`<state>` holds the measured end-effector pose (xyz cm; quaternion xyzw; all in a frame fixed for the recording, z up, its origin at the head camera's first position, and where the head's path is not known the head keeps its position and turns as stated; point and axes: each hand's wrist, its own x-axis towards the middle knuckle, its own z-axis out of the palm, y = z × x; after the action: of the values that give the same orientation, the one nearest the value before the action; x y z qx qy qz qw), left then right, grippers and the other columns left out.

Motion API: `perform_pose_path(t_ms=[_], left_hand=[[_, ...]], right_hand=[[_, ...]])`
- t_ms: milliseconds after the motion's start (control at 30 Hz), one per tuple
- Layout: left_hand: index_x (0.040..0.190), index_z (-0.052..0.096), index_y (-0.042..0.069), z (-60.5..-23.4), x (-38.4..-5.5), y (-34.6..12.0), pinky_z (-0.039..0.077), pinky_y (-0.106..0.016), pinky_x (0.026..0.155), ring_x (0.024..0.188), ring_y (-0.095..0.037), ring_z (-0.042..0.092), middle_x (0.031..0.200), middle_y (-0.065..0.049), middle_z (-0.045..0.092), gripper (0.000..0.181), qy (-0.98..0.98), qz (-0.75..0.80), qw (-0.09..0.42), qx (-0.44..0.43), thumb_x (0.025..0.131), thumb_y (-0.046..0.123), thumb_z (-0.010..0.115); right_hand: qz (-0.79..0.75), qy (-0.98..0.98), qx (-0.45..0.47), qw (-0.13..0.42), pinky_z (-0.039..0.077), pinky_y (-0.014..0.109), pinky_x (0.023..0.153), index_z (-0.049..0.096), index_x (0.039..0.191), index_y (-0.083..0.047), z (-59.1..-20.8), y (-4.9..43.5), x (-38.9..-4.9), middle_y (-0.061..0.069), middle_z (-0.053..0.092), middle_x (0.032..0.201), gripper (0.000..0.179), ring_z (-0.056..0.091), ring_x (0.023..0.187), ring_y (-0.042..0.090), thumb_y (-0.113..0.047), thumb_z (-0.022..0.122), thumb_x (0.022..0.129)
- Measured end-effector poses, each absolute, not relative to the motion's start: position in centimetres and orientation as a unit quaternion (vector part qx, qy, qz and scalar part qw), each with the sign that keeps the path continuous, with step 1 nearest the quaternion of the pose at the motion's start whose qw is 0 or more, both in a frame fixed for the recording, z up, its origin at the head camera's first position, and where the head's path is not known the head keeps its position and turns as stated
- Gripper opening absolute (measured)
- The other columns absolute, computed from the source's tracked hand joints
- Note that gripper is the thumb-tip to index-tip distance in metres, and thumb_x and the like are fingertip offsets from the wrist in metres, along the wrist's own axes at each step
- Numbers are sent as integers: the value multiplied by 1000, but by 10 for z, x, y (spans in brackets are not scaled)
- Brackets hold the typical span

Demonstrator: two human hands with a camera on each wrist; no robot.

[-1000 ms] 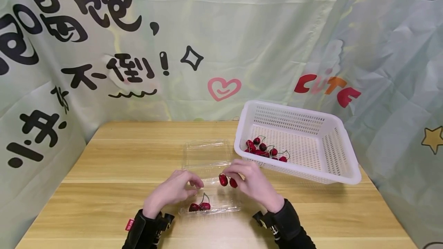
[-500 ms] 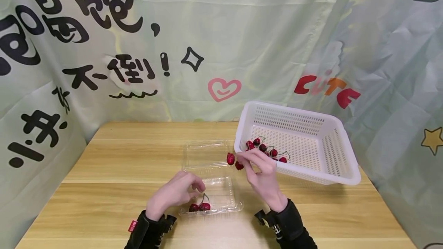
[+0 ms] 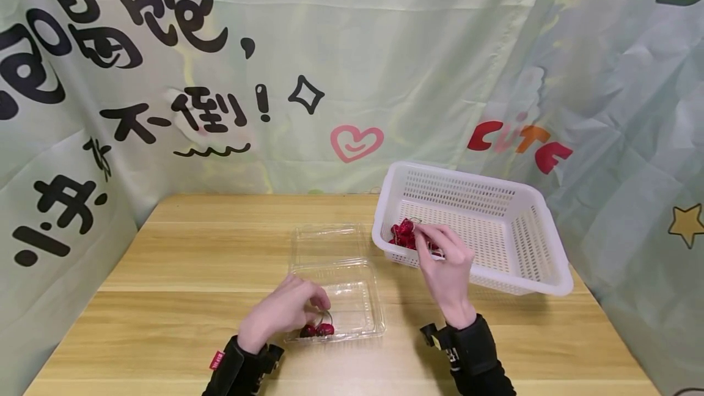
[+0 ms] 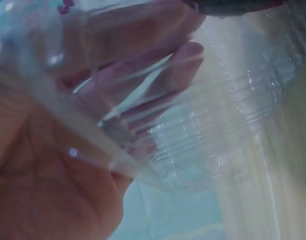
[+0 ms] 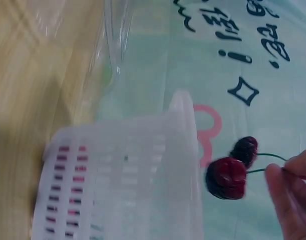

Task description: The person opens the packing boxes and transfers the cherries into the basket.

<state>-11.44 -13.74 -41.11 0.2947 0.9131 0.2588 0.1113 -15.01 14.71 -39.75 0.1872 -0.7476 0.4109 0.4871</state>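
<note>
My right hand (image 3: 447, 267) pinches the green stems of a pair of dark red cherries (image 5: 228, 175) over the near left part of the white basket (image 3: 541, 274). In the head view those cherries overlap others lying in the basket. My left hand (image 3: 286, 310) is at the clear plastic clamshell box (image 3: 357, 298), which lies with its lid (image 3: 328, 243) folded back. Its loosely bent fingertips are right by the stems of two more cherries (image 3: 324, 329) in the box's near left corner. Through the clear wall, the left wrist view shows the fingers (image 4: 178, 70) apart.
The perforated basket stands at the right of the wooden table (image 3: 192, 249), close beside the clamshell. A printed cloth backdrop (image 3: 429, 66) hangs behind and along both sides of the table.
My right hand has carried the pair of cherries from above the clamshell rightward and away over the basket. My left hand has shifted slightly right, closer to the cherry stems in the box.
</note>
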Motion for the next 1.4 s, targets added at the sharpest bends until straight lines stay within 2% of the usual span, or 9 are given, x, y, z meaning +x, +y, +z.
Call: perform_pose_path(t_ms=[133,300,533,700,900,967,1100,1200,1400], left_hand=[[91,76,14,-412,-114,-137,42,-48,100,88,-14,69,89,3,78,19,913,249,106,305,76,4,82],[90,77,14,-414,-113,-136,42,-47,99,86,-11,69,89,3,78,19,913,248,108,305,76,2,81],[88,77,14,-415,-113,-136,41,-48,98,82,-7,67,77,6,75,29,912,254,108,304,76,-12,68],[89,77,14,-417,-113,-136,41,-49,98,80,-6,66,77,6,75,32,913,252,103,305,76,-13,65],[91,77,13,-418,-112,-136,42,-52,100,81,-9,67,79,4,76,34,914,255,106,296,76,-14,62],[91,77,12,-418,-112,-136,41,-54,102,82,-10,68,80,3,76,34,915,257,108,292,77,-15,62],[92,76,10,-418,-111,-137,34,-66,113,87,-19,70,88,-3,77,33,914,267,110,285,78,-17,62],[92,75,9,-418,-110,-138,25,-74,115,92,-25,71,94,-6,77,31,914,272,107,281,79,-16,63],[93,74,9,-418,-109,-138,29,-72,114,99,-27,70,101,-6,76,26,918,261,95,283,82,-13,64]], right_hand=[[396,-772,164,468,49,4,67,76,91,7,-397,155,-151,20,72,83,16,65,63,26,16,71,79],[364,-794,147,465,57,16,63,77,91,6,-398,163,-153,19,74,84,18,70,64,28,17,71,78],[358,-815,122,438,60,33,66,76,91,8,-399,171,-152,21,74,86,15,73,70,33,16,71,79],[361,-825,115,420,60,29,69,75,92,8,-399,174,-152,22,74,87,15,73,71,33,15,70,81],[357,-839,95,399,51,2,73,74,91,9,-400,180,-152,22,74,87,11,73,72,32,13,70,82],[351,-846,88,392,50,0,71,74,91,8,-400,183,-153,22,74,86,11,72,71,31,12,69,82],[332,-861,76,378,60,25,64,74,90,7,-400,187,-153,22,74,85,11,72,69,32,12,68,82],[318,-870,69,370,58,44,61,75,90,6,-401,190,-152,21,75,83,13,72,67,33,11,67,82],[297,-883,58,358,54,44,58,76,91,4,-401,194,-151,19,75,81,14,70,65,31,9,67,82]])
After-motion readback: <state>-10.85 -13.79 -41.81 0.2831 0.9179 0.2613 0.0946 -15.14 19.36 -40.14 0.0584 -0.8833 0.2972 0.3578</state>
